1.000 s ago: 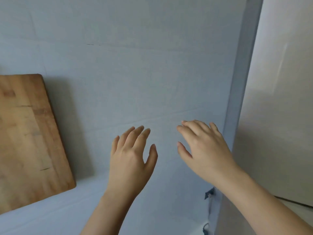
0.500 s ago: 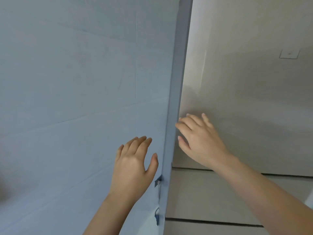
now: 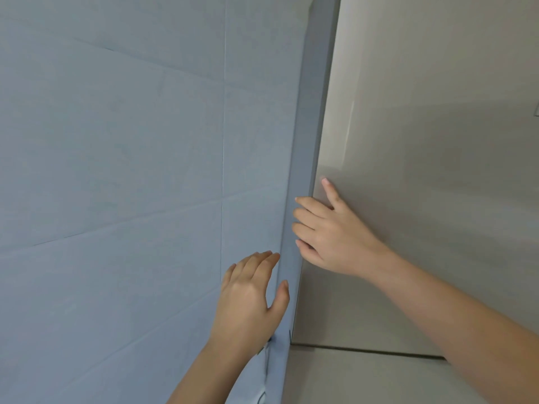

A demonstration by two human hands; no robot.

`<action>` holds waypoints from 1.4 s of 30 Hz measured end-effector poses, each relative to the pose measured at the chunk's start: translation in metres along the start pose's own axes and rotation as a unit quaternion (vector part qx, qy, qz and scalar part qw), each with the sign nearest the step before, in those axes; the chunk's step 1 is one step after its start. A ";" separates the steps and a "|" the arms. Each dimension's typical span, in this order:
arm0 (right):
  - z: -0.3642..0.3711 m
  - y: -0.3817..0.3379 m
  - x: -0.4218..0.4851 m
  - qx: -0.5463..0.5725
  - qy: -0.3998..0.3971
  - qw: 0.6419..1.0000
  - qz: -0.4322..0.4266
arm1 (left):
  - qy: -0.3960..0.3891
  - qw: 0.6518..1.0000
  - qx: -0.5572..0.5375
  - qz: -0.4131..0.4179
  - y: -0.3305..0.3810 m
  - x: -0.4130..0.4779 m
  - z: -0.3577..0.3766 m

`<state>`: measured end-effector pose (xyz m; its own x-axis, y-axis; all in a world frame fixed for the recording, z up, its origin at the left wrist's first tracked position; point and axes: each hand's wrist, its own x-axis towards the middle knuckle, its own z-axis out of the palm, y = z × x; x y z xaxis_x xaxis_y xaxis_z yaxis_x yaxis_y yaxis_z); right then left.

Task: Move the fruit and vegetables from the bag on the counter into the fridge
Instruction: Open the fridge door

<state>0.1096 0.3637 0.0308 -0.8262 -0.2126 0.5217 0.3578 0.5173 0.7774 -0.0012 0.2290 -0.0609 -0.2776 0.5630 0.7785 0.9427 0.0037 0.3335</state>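
Note:
No bag, fruit or vegetables are in view. A pale beige fridge front (image 3: 423, 199) fills the right half, with a dark horizontal seam (image 3: 367, 350) low down. My right hand (image 3: 329, 231) reaches across it with fingers stretched out, and the fingertips touch the grey vertical edge strip (image 3: 315, 112) along its left side. My left hand (image 3: 250, 298) hovers lower, in front of the wall just left of that strip, fingers straight and holding nothing.
A blue-grey tiled wall (image 3: 131, 170) covers the left half of the view, very close. Small dark clips or cables (image 3: 267, 345) show at the foot of the edge strip beneath my left hand.
The view has swung right: the wooden board is out of frame and the beige front fills more of the view. My right hand has moved up to the edge strip. My left hand has followed.

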 end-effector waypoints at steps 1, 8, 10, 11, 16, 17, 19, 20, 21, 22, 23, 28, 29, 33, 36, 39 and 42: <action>0.003 0.001 0.003 -0.013 0.006 1.000 -0.010 | 0.000 1.000 0.004 0.001 -0.002 0.002 0.003; 0.006 -0.006 0.008 -0.063 -0.008 0.998 0.005 | -0.002 1.000 0.029 0.005 -0.007 0.004 0.010; 0.004 -0.009 0.007 -0.063 -0.029 0.998 0.011 | -0.006 1.000 0.024 0.001 -0.004 0.002 0.008; 0.004 -0.010 0.007 -0.063 -0.037 0.997 0.014 | -0.008 1.000 0.021 0.001 -0.001 0.000 0.007; -0.006 -0.015 0.006 -0.060 -0.050 0.996 0.035 | -0.004 1.000 0.013 0.008 0.005 -0.016 -0.009; -0.010 -0.018 0.004 -0.054 -0.045 0.997 0.041 | -0.001 1.000 0.011 0.008 0.006 -0.020 -0.013; -0.021 -0.023 -0.002 -0.039 -0.022 0.998 0.052 | -0.002 1.000 0.007 0.010 0.007 -0.027 -0.021; -0.028 -0.026 -0.006 -0.033 -0.008 0.998 0.055 | -0.003 1.000 0.006 0.013 0.008 -0.031 -0.024; -0.035 -0.028 -0.010 -0.028 0.007 0.998 0.056 | -0.003 1.000 0.003 0.016 0.010 -0.034 -0.027; -0.044 -0.030 -0.016 -0.024 0.019 0.998 0.056 | -0.003 1.000 0.000 0.019 0.013 -0.038 -0.030; -0.053 -0.032 -0.021 -0.020 0.028 0.998 0.057 | -0.002 1.000 -0.005 0.021 0.016 -0.042 -0.033; -0.106 -0.045 -0.050 -0.011 0.050 0.996 0.073 | -0.012 0.998 -0.049 0.041 0.041 -0.065 -0.041; -0.116 -0.047 -0.057 -0.012 0.049 0.996 0.076 | -0.016 0.997 -0.057 0.045 0.047 -0.070 -0.042; -0.159 -0.052 -0.085 -0.022 0.040 0.995 0.085 | -0.026 0.993 -0.091 0.067 0.068 -0.089 -0.050; -0.190 -0.054 -0.105 -0.019 0.020 0.995 0.097 | -0.030 0.989 -0.113 0.095 0.086 -0.100 -0.053; -0.218 -0.056 -0.125 -0.022 0.008 0.994 0.110 | -0.047 0.983 -0.134 0.119 0.103 -0.109 -0.052; -0.243 -0.056 -0.145 -0.024 0.001 0.992 0.127 | -0.052 0.976 -0.159 0.137 0.124 -0.111 -0.052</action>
<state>0.3154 0.1637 -0.0035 -0.7055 -0.0824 0.7039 0.5749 0.5142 0.6365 0.1367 0.1241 -0.0788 0.0135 0.5871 0.8094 0.8697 -0.4064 0.2803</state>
